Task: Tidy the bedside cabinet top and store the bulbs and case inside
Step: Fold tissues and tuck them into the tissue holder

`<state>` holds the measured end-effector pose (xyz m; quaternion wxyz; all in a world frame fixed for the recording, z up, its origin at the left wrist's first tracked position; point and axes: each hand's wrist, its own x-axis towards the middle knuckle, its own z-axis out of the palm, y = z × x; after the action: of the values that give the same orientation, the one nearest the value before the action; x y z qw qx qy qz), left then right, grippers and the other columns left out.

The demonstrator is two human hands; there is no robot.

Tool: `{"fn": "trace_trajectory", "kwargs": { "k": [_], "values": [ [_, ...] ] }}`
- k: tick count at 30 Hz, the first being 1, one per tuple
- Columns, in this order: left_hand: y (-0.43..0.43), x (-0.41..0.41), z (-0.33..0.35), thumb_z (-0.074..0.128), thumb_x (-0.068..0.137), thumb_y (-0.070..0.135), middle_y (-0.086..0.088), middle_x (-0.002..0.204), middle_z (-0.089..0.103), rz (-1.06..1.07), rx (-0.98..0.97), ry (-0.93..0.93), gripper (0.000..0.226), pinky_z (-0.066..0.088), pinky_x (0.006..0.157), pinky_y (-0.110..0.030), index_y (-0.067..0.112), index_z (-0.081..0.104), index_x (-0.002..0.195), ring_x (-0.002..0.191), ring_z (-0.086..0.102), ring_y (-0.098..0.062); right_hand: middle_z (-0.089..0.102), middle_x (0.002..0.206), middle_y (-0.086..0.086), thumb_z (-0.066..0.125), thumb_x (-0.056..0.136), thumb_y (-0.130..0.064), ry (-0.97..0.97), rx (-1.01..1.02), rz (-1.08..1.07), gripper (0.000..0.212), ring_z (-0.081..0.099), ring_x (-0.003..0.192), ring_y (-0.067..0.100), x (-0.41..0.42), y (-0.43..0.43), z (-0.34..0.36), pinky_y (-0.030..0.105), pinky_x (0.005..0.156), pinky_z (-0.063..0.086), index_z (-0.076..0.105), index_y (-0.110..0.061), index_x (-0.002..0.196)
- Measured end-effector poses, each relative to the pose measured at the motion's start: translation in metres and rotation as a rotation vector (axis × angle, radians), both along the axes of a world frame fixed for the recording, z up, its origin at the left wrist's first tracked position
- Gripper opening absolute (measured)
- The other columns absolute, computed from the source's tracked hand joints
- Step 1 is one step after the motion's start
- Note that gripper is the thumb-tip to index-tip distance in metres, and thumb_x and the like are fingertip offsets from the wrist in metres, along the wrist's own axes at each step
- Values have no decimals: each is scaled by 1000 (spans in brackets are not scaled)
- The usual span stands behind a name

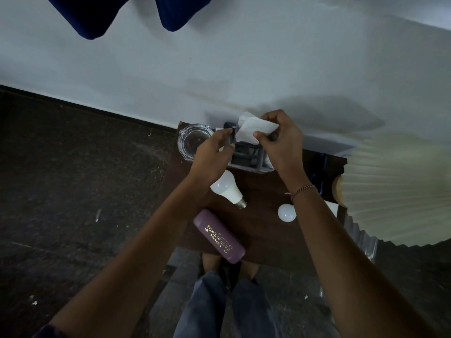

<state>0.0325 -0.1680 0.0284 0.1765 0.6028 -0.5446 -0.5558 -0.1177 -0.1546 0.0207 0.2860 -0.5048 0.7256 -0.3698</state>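
Observation:
On the dark wooden cabinet top (266, 189) lie a white bulb (225, 187) with a metal base, a second, smaller white bulb (286, 212) partly behind my right forearm, and a purple spectacle case (219, 236) with gold lettering at the front edge. My right hand (280, 140) pinches a white tissue (253, 129) above a grey tissue holder (246, 157) at the back. My left hand (214, 148) grips the holder's left side, fingers curled on a dark part of it.
A clear glass ashtray (192, 140) stands at the back left corner of the cabinet. A pleated cream lampshade (395, 189) overhangs the right side, with its wooden base (338, 191) below. White wall behind, dark floor to the left, my legs in jeans below.

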Motion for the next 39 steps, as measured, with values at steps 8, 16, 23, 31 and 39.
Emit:
{"fn": "trace_trajectory", "kwargs": {
  "k": [8,16,23,31,39],
  "values": [
    [-1,-9,-1,51,91,8,-11,132,57,11,20,-2,45,42,107,-35,8,46,135,123,53,-20,61,96,-1,71,73,0,-15,18,43,30,53,85,6,4,1,-5,0,59,42,59,-6,100],
    [-4,-18,-1,47,90,6,-10,130,59,-10,51,-33,47,42,106,-39,8,44,137,120,55,-23,66,105,12,66,78,-2,119,110,137,31,61,95,22,-5,8,-14,20,73,47,56,-7,106],
    [-4,-19,0,45,90,4,-10,131,59,-21,38,-32,46,42,107,-40,6,46,135,121,54,-22,68,101,13,64,80,-3,114,73,106,25,62,93,22,-4,7,-10,18,73,47,59,-5,103],
    [-8,-24,-1,44,89,2,-7,121,65,-2,5,-19,42,44,89,-23,8,54,129,110,59,-19,69,87,11,64,79,1,39,28,-4,16,64,79,18,-6,1,-9,11,63,46,60,-6,93],
    [-5,-23,1,39,82,-5,-3,99,65,0,19,-12,44,45,85,-30,10,60,117,95,58,-18,68,105,12,67,78,-2,145,94,109,26,63,98,22,-5,12,-18,25,80,54,59,-6,101]
  ]
}}
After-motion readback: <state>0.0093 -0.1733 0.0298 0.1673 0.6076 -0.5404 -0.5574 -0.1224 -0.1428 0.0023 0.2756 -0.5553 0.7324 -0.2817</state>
